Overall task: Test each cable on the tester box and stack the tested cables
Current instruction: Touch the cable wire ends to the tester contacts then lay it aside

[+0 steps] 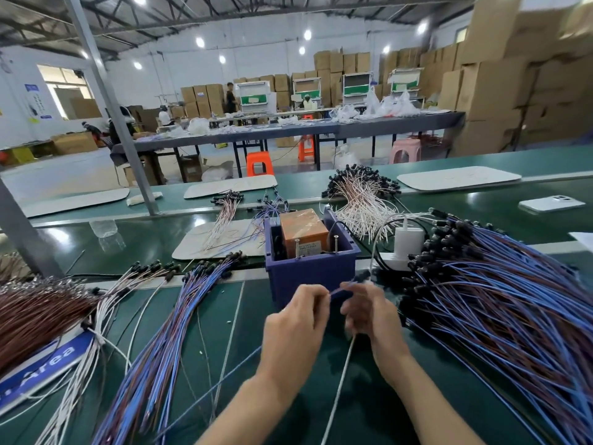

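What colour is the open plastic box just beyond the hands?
The box is dark purplish blue, seen best in the head view.

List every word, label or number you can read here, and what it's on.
"Area": white letters on the blue sign, lower left; anything before it is covered.
The white label on the orange block: too small to read.
The blue wall posters, far left: too blurred.
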Available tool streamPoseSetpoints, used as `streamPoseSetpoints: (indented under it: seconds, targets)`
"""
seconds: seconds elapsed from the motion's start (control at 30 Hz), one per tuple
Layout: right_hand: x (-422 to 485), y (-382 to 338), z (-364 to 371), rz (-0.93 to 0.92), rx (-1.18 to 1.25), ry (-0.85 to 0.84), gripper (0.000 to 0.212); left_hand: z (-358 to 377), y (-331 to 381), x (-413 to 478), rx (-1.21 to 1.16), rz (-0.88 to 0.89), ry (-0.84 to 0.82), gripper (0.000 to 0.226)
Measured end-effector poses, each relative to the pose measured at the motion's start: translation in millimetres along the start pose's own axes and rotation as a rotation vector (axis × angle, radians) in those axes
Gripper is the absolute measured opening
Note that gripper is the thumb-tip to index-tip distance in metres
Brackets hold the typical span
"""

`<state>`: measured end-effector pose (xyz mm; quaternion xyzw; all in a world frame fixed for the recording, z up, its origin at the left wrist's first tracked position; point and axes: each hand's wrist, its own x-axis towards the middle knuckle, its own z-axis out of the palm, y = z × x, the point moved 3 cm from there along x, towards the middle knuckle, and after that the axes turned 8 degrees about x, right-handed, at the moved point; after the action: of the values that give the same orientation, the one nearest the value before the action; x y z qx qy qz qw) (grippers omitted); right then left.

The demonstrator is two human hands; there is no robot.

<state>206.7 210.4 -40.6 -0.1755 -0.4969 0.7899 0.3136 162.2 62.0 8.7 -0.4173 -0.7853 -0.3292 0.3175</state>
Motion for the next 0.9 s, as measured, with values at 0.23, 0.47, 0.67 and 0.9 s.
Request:
streamPoseSetpoints:
  seconds: [0.23, 0.47, 0.67, 0.9]
  targets:
    - [10, 2, -18, 0.118, 0.422, 0.108, 0.030, 45, 7, -26, -0.031, 0.218, -0.337, 0.026]
    - [10, 12, -4, 0.266, 0.554, -0.077, 0.025, 38, -5, -19, -0.144, 0.096, -0.325, 0.017]
    - [10, 3, -9, 0.282, 0.592, -0.146, 0.030, 27, -1, -18, 0.111, 0.341, -0.354, 0.025]
    - [9, -10, -10, 0.199, 0.500, -0.046, 0.036, 21, -4, -14, 0.214, 0.300, -0.134, 0.017]
